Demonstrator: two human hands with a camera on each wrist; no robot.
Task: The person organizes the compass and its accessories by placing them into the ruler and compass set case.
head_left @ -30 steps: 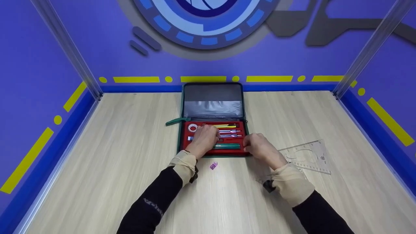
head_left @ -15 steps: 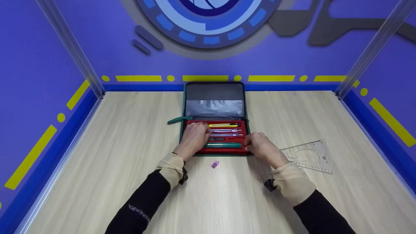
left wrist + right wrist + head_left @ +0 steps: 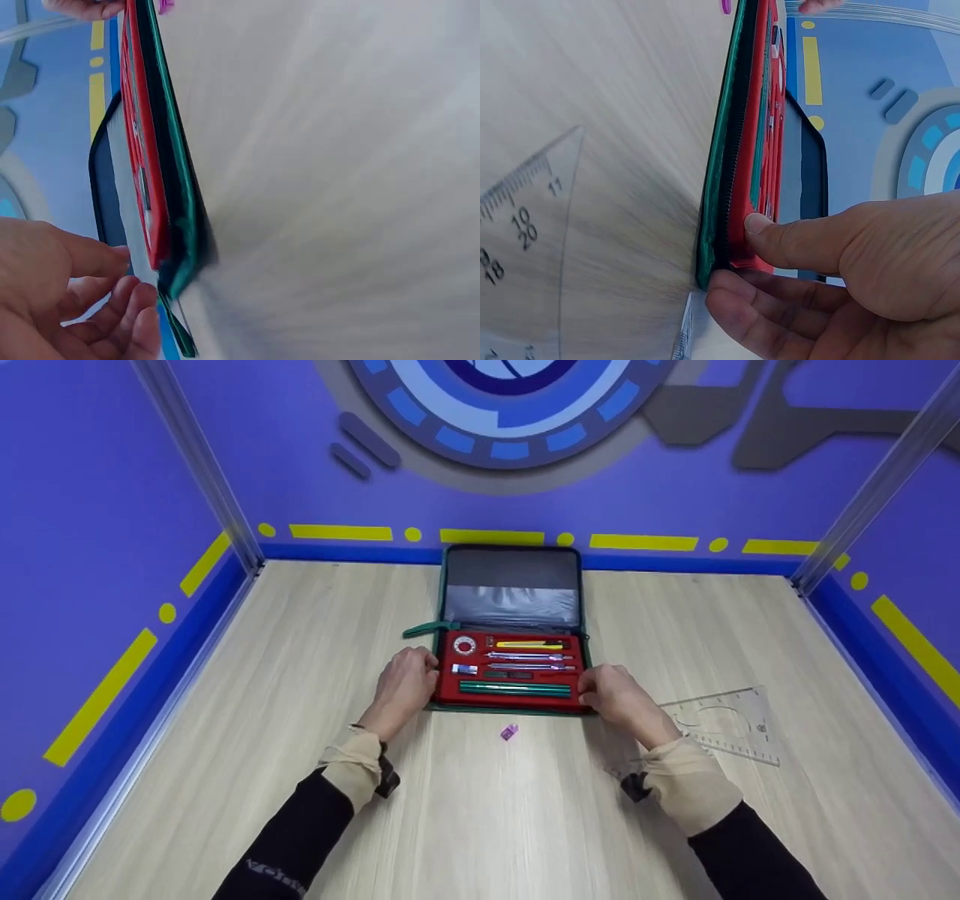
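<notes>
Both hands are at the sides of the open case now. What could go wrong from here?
1. The lid lies flat, and the pens and pencils sit uncovered in the red tray; tilting the case could spill them.
2. The right hand pinches only the tray's corner, thumb on top, so that grip may slip.
3. The purple piece and clear ruler lie outside the case and could be forgotten or knocked.

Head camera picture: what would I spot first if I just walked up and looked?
Probably the open pencil case in the middle of the wooden table, its bright red tray full of drawing tools. A left hand and a right hand sit at its two near corners. A tiny purple sharpener lies in front, and a clear ruler to the right.
</notes>
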